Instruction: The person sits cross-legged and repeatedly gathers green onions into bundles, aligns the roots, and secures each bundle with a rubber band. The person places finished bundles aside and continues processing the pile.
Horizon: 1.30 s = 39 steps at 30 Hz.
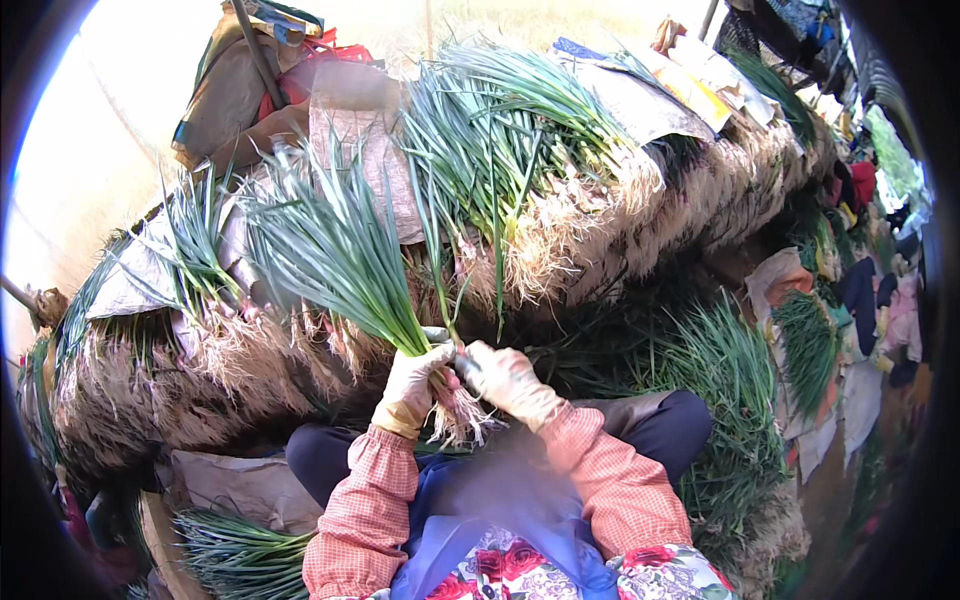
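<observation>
My left hand (420, 382), in a pale glove with a yellowish cuff, grips a bunch of green onions (360, 262). Their leaves fan up and to the left, while the pale roots (461, 420) hang below the fist. Close beside it, my gloved right hand (506, 379) pinches a single green onion stalk (441, 289) near its lower end. A small dark patch shows at the right fingertips; whether it is a tool cannot be told. Both forearms wear checked orange sleeves.
A long heap of green onions (555, 240) runs across in front, roots towards me, partly under sacking (367, 150). Loose greens (720, 367) lie at my right. Another bunch (240, 551) rests at lower left by a sack (244, 484). A person (862, 300) appears at far right.
</observation>
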Motion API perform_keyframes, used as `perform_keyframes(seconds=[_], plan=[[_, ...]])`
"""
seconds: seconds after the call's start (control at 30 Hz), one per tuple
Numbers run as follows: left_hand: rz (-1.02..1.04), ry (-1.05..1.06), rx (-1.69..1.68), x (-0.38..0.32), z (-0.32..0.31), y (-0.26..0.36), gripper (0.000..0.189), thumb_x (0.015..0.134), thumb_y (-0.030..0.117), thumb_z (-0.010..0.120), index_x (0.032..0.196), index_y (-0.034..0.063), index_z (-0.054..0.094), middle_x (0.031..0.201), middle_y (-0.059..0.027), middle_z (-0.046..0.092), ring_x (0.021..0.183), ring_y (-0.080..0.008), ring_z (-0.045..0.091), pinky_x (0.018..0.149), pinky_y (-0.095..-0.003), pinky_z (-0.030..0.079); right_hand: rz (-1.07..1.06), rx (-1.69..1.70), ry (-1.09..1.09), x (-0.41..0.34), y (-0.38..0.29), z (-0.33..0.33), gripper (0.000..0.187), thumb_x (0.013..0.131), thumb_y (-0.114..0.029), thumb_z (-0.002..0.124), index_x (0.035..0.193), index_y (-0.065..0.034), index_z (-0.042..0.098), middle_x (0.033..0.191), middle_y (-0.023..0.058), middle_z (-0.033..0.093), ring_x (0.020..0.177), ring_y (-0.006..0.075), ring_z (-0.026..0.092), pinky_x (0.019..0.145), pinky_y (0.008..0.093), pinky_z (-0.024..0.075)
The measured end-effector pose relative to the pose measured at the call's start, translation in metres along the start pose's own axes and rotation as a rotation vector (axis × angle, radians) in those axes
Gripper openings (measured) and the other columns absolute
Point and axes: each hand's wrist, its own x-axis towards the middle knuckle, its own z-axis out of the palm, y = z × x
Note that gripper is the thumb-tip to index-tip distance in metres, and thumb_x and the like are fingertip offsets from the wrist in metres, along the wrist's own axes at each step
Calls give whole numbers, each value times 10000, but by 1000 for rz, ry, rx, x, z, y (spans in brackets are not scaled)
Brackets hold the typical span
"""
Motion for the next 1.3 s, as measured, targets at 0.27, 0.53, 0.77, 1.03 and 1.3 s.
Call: perform_keyframes(seconds=[0.27, 0.53, 0.77, 1.03, 1.3], plan=[[7, 4, 188, -4, 22, -17, 108, 787, 69, 648, 862, -6, 628, 659, -79, 624, 472, -144, 564, 450, -257, 468, 339, 632, -218, 15, -32, -86, 738, 902, -307, 645, 1485, -55, 270, 1202, 182, 628, 1010, 247, 615, 934, 340, 459], [-33, 64, 23, 2, -8, -26, 116, 881, 140, 556, 883, 24, 562, 715, -42, 542, 597, -147, 504, 520, -272, 404, -235, 107, 303, 38, 12, 14, 347, 944, -384, 523, 818, -69, 598, 711, 118, 640, 662, 312, 629, 608, 379, 485], [-174, -256, 51, -23, 2, -12, 194, 898, 118, 571, 1028, -27, 565, 864, -87, 595, 788, -184, 552, 732, -304, 454, 127, 1206, -142, 39, 32, -6, 544, 908, -604, 524, 765, -83, 590, 542, -31, 522, 381, 70, 422, 383, 255, 354], [-118, -102, 52, -2, -4, -33, 210, 805, 28, 571, 1006, -32, 569, 737, -126, 641, 531, -215, 610, 471, -316, 519, 264, 1277, -102, 49, 7, -6, 250, 893, -301, 682, 896, -57, 628, 738, -21, 584, 658, 70, 512, 582, 252, 441], [27, 0, -477, 12, 29, -31, 360, 843, 80, 586, 1173, -44, 511, 719, -112, 605, 608, -218, 590, 555, -326, 503, 246, 1474, 631, 26, -11, -30, 179, 926, -174, 593, 976, -18, 665, 869, 68, 687, 656, 112, 591, 644, 247, 481]])
